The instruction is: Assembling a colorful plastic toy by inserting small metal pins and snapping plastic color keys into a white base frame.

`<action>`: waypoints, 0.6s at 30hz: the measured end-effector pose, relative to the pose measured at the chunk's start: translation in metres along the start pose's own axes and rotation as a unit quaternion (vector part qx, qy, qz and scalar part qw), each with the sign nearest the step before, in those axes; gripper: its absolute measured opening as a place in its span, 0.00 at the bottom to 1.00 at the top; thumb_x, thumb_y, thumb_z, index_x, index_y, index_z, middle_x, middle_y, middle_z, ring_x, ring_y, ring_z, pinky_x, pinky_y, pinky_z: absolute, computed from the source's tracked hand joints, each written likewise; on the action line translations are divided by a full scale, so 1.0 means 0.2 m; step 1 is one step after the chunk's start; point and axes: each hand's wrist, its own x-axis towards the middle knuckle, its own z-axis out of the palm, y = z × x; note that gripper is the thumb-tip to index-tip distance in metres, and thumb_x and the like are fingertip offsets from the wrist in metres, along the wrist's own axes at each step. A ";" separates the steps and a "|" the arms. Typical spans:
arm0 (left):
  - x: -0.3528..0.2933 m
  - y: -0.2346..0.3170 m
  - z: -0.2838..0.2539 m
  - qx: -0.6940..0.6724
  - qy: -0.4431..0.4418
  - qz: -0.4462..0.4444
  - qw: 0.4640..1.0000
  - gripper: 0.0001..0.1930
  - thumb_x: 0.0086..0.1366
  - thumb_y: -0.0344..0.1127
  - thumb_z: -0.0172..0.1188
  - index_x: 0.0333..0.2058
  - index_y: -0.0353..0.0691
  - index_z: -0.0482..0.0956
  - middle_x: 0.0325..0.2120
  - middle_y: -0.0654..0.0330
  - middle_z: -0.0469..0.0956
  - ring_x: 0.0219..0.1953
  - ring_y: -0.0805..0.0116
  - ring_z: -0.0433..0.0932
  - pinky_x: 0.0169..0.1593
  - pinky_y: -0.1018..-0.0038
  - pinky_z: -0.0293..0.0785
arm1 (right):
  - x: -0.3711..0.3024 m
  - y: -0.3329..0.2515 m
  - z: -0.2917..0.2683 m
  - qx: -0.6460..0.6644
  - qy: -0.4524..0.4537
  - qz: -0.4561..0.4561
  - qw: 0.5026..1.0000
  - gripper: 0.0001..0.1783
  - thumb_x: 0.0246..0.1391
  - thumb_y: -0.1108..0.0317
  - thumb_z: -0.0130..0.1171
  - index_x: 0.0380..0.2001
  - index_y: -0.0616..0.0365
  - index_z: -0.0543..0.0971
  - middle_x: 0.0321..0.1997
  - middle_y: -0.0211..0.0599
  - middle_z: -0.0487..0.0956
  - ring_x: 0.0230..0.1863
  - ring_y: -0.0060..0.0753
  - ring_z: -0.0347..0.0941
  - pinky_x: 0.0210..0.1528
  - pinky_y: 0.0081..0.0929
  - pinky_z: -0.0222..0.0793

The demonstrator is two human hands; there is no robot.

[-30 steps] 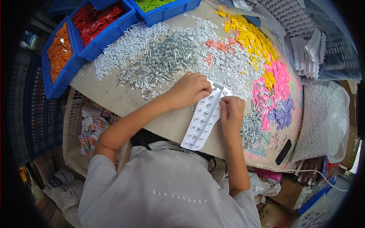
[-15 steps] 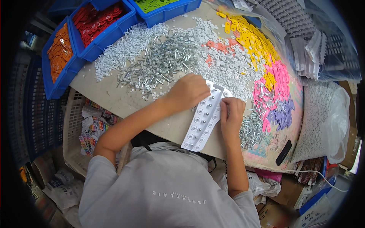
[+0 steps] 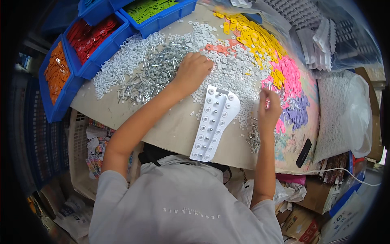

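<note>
A pale metal jig [image 3: 214, 124] lies on the table in front of me. White rings sit in round seats along both its sides, and a row of metal studs runs down its central channel. Beyond its far end, my left hand [image 3: 193, 70] is curled at the edge of the white ring pile [image 3: 235, 67], next to coral tabs [image 3: 217, 49]; what its fingers hold is hidden. My right hand [image 3: 269, 110] pinches at the pink tabs [image 3: 290, 75] and loose metal pins [image 3: 254, 138]; anything in the pinch is too small to make out.
Blue bins of orange [image 3: 57, 73], red [image 3: 92, 36] and green pieces [image 3: 148, 10] stand at the far left. White pins [image 3: 122, 59] and metal pins [image 3: 156, 67] lie heaped nearby. Yellow tabs [image 3: 254, 32], purple tabs [image 3: 298, 112] and a black phone-like slab [image 3: 304, 153] are at the right.
Both hands have left the jig. My left hand has moved away and left to the ring pile; my right hand has moved right to the pink tabs. The view has shifted slightly.
</note>
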 end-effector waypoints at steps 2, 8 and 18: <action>-0.01 0.00 -0.01 -0.001 0.009 -0.002 1.000 0.04 0.58 0.33 0.67 0.32 0.44 0.81 0.30 0.61 0.77 0.40 0.60 0.75 0.47 0.64 0.68 | 0.14 0.15 -0.02 -0.073 0.013 -0.069 0.995 0.06 0.59 0.73 0.61 0.39 0.62 0.83 0.37 0.47 0.82 0.39 0.48 0.77 0.46 0.41 0.72; 0.00 0.06 -0.13 -0.065 0.061 -0.060 0.994 0.06 0.61 0.33 0.67 0.32 0.41 0.78 0.27 0.60 0.77 0.37 0.59 0.75 0.46 0.64 0.69 | 0.32 0.51 0.00 -0.143 -0.116 0.033 0.982 0.06 0.55 0.74 0.62 0.36 0.60 0.83 0.34 0.45 0.83 0.40 0.49 0.78 0.45 0.43 0.72; -0.27 0.21 -0.38 -0.306 -0.024 -0.209 0.928 0.07 0.65 0.32 0.64 0.40 0.38 0.82 0.32 0.58 0.82 0.37 0.62 0.79 0.43 0.67 0.73 | 0.37 0.54 0.00 -0.145 -0.169 -0.038 0.974 0.06 0.52 0.76 0.63 0.36 0.61 0.82 0.35 0.45 0.82 0.41 0.50 0.78 0.45 0.41 0.74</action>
